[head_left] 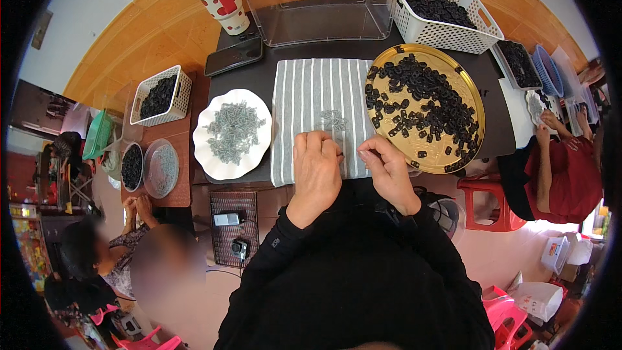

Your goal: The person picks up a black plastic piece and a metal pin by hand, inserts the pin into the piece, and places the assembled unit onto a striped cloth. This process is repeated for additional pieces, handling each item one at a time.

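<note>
My left hand (317, 172) rests low on a grey-and-white striped cloth (295, 104), its fingers curled. Thumb and forefinger of my right hand (391, 174) are pinched together near the cloth's right edge. Anything either hand holds is hidden or too small to make out. Just beyond my left fingertips lies a small heap of greyish, see-through pieces (334, 120). More such pieces (233, 133) fill a white scalloped plate (202, 155) on the left. At the right, a round gold tray (478, 100) carries many small black plastic pieces (431, 107) with holes.
Behind the cloth stand a clear plastic box (324, 23), a phone (234, 56) and a dotted tumbler (220, 0). A white basket (447, 35) of black pieces sits far right. People work at both sides; a red stool (489, 204) is at right.
</note>
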`<state>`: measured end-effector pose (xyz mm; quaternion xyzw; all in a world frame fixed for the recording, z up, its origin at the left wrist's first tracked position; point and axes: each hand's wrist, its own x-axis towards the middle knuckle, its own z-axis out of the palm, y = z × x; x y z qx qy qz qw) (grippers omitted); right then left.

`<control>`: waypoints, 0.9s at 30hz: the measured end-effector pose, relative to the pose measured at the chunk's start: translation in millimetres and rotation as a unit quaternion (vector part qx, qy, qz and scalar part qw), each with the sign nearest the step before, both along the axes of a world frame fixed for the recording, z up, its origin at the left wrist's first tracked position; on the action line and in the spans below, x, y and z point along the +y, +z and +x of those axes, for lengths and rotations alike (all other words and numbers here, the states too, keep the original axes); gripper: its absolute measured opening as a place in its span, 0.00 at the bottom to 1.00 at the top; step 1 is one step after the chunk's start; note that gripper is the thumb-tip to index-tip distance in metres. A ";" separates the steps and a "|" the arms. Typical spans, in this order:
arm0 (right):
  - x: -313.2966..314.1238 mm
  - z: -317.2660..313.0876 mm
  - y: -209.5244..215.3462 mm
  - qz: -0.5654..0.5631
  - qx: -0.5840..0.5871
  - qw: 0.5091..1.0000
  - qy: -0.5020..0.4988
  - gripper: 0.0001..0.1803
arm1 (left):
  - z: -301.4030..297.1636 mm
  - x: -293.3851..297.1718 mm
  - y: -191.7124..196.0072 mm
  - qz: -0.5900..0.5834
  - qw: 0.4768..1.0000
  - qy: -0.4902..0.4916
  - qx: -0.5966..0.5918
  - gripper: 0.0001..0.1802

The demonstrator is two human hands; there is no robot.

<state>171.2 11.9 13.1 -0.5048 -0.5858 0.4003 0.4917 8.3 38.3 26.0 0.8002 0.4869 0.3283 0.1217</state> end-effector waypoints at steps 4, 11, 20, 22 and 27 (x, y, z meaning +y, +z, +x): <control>0.5 -3.5 -1.5 -0.024 0.048 0.998 0.015 0.03 | -1.7 -1.4 -10.0 0.040 0.996 -0.075 0.028 0.09; -0.4 -5.7 6.7 0.008 0.071 0.997 0.029 0.04 | -7.2 -8.7 4.2 -0.081 0.953 -0.120 -0.265 0.12; -2.2 -14.1 17.5 0.000 0.060 0.996 0.064 0.03 | -15.8 -22.4 3.7 -0.265 0.860 -0.087 -0.427 0.22; -2.5 -15.3 19.5 -0.006 0.050 0.997 0.062 0.03 | -15.8 -22.9 4.7 -0.271 0.854 -0.083 -0.436 0.23; -2.5 -16.7 22.3 0.026 0.011 0.997 0.070 0.02 | -16.3 -25.2 4.0 -0.273 0.847 -0.074 -0.451 0.23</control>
